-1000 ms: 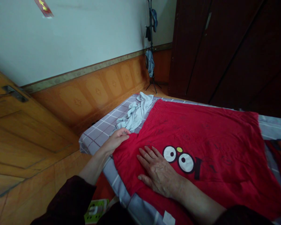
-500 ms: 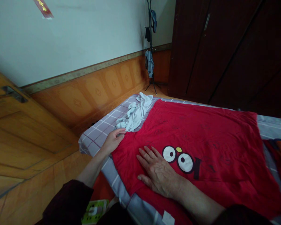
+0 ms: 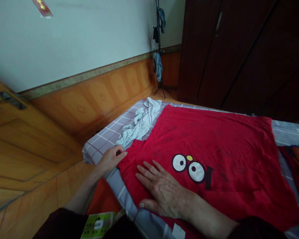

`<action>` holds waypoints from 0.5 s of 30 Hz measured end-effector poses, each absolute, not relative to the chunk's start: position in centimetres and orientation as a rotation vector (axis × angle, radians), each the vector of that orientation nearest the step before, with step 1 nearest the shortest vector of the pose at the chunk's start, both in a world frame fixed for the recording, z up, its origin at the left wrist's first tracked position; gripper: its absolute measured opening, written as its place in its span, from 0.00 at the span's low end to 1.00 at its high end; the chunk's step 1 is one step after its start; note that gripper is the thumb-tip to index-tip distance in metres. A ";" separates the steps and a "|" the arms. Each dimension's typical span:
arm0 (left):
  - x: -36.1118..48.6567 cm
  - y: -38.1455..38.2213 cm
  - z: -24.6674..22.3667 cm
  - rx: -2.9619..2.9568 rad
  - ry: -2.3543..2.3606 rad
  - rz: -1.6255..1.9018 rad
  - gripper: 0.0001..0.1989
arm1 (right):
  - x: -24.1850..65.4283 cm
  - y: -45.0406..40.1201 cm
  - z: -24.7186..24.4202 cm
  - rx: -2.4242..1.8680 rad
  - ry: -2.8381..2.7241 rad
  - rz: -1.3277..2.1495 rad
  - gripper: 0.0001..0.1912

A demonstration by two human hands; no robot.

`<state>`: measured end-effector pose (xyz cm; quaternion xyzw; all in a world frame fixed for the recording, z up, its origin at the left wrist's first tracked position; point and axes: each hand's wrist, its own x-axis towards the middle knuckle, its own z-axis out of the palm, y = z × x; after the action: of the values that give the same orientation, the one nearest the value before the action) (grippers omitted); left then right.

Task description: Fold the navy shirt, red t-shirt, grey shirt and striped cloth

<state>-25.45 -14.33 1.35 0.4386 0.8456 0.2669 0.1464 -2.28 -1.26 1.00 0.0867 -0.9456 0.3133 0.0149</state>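
A red shirt [image 3: 229,142] with a print of two cartoon eyes and a yellow spot lies spread over a checked bed cover [image 3: 102,141]. At the shirt's left edge, my left hand [image 3: 112,157] pinches the red fabric between thumb and fingers. My right hand [image 3: 161,192] rests flat on the shirt, left of the printed eyes, with its fingers apart. A crumpled pale grey cloth [image 3: 139,124] lies beyond my left hand, beside the shirt. A white tag [image 3: 178,231] shows near the bottom edge of the view.
Dark folded clothing [image 3: 292,162] lies at the bed's right side. A green patterned item [image 3: 98,225] is below the near edge. A wooden door [image 3: 27,142] stands at left, a coat rack [image 3: 159,43] at the back, and a dark wardrobe [image 3: 229,59] behind the bed.
My left hand has moved down and left along the shirt's edge, and its fingers have closed on the fabric. My right hand has slid slightly left and down. The view has shifted a little.
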 end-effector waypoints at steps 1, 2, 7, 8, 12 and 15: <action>-25.6 -14.2 1.3 1.249 2.382 0.849 0.14 | -2.3 -1.3 1.1 0.290 -2.936 1.001 0.37; -25.6 -14.2 1.4 1.224 2.334 0.919 0.14 | -2.2 -1.4 1.1 0.312 -2.932 1.028 0.37; -24.7 -13.7 3.3 1.048 2.204 1.151 0.15 | -2.0 -1.6 1.4 0.411 -2.943 1.088 0.39; -24.2 -13.4 3.9 1.040 2.191 1.178 0.15 | -2.0 -1.5 1.4 0.417 -2.950 1.084 0.39; -21.1 -10.8 5.2 1.161 2.148 1.220 0.13 | -1.8 -1.7 1.4 0.407 -2.954 1.024 0.38; -18.4 -8.1 4.9 1.303 2.051 1.249 0.11 | -1.4 -2.2 1.5 0.375 -2.984 0.884 0.34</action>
<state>-18.44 -8.06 4.88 0.4669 0.7350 0.4475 0.2037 -1.40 -2.22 1.53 0.1196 -0.9519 0.2819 0.0035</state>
